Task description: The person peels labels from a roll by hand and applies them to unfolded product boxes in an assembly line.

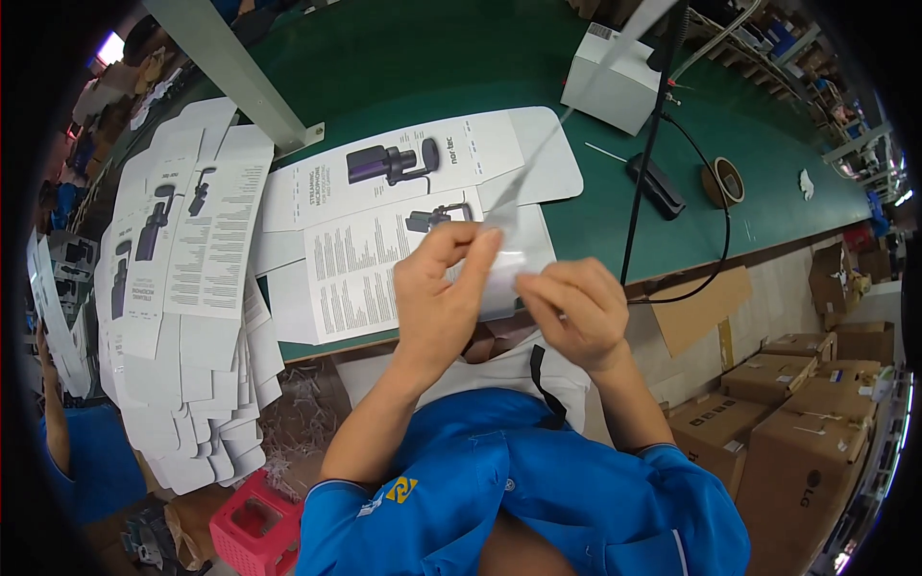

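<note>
Centrally, just below the middle of the frame, the left hand [437, 298] and right hand [576, 312] pinch a thin, clear plastic strip [523, 187] between them, fingers clamped on its lower end, so it hangs taut toward the upper right, glossy and nearly see-through. Holding it above the green surface [432, 58] keeps it off the flat printed carton blank [384, 221] lying unfolded beneath, matte white card with dark product pictures. A fanned stack of similar blanks [182, 288] spreads at the left. A white box [619, 82] sits upper right, near a black cable [648, 154] and a tape roll [722, 180].
</note>
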`<state>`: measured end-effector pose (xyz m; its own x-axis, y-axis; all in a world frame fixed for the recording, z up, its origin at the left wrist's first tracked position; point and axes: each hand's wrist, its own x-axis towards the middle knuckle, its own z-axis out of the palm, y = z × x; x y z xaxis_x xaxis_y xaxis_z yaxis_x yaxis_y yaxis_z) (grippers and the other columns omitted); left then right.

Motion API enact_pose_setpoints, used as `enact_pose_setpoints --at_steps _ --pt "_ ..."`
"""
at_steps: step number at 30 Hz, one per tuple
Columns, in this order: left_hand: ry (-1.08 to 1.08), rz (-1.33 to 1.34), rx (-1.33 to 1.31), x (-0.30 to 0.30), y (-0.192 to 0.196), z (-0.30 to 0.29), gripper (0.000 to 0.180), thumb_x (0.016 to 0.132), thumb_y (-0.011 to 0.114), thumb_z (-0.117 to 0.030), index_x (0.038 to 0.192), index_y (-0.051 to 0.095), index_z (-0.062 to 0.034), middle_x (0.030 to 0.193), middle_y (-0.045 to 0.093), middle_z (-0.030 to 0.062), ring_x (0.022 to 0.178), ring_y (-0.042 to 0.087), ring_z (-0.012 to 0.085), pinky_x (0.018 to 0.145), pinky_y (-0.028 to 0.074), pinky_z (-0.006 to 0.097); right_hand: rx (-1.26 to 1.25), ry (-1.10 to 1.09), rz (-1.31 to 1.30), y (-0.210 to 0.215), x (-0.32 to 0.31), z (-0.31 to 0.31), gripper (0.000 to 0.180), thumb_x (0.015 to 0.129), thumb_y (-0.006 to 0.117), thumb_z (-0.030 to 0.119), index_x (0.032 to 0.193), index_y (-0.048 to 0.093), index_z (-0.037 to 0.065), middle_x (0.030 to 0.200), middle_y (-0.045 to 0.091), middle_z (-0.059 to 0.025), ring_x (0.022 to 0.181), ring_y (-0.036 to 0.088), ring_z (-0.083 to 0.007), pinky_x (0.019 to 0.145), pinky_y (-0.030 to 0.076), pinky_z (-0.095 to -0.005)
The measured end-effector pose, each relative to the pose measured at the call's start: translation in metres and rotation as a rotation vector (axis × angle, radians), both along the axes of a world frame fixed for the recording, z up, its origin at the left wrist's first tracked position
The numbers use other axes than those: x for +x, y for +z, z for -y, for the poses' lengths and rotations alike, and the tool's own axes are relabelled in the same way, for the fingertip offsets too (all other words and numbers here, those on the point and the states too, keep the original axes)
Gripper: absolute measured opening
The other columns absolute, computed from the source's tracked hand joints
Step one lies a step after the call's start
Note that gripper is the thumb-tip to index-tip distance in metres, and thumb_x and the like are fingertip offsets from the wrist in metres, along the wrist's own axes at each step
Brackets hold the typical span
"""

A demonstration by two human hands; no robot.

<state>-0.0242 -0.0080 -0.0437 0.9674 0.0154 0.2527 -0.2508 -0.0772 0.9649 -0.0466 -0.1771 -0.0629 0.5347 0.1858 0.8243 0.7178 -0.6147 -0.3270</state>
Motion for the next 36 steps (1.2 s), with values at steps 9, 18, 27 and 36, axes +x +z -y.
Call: enact_pose_setpoints --at_steps 9,18,27,36 --pt "0.022 0.016 0.226 0.026 -0.022 -0.032 0.016 0.091 0.070 -0.011 0.102 0.071 0.0006 0.089 0.073 0.0083 0.081 0.066 0.0132 0.076 0.052 0.028 1.275 0.204 -1.031 -0.013 0.030 0.029 0.027 0.095 0.064 0.010 0.118 0.063 -0.004 0.083 0.061 -0.0034 0.053 0.052 -0.0061 0.045 0.037 -0.0190" --pt "-0.343 0.474 0.579 0.069 -0.043 0.008 0.009 0.082 0.072 -0.013 0.086 0.066 -0.0074 0.099 0.060 0.0042 0.090 0.057 0.0234 0.078 0.045 0.036 1.436 0.431 -1.313 -0.022 0.058 0.044 0.042 0.102 0.048 0.015 0.137 0.049 -0.008 0.067 0.057 -0.0063 0.038 0.039 -0.0074 0.034 0.030 -0.0194" --pt "-0.423 0.468 0.775 0.071 -0.049 0.009 0.011 0.079 0.072 -0.015 0.085 0.066 -0.0100 0.095 0.049 0.0029 0.094 0.050 0.0200 0.083 0.040 0.034 1.445 0.477 -1.356 -0.030 0.066 0.051 0.044 0.104 0.044 0.013 0.140 0.044 -0.011 0.064 0.054 -0.0037 0.035 0.039 -0.0065 0.032 0.029 -0.0190" --pt "-0.392 0.438 0.776 0.070 -0.045 0.009 0.019 0.074 0.074 -0.016 0.087 0.063 -0.0082 0.107 0.052 0.0076 0.103 0.052 0.0235 0.089 0.041 0.036 1.507 0.417 -1.427 -0.022 0.072 0.053 0.047 0.105 0.037 0.012 0.145 0.033 -0.013 0.061 0.055 -0.0084 0.034 0.046 -0.0116 0.025 0.037 -0.0213"
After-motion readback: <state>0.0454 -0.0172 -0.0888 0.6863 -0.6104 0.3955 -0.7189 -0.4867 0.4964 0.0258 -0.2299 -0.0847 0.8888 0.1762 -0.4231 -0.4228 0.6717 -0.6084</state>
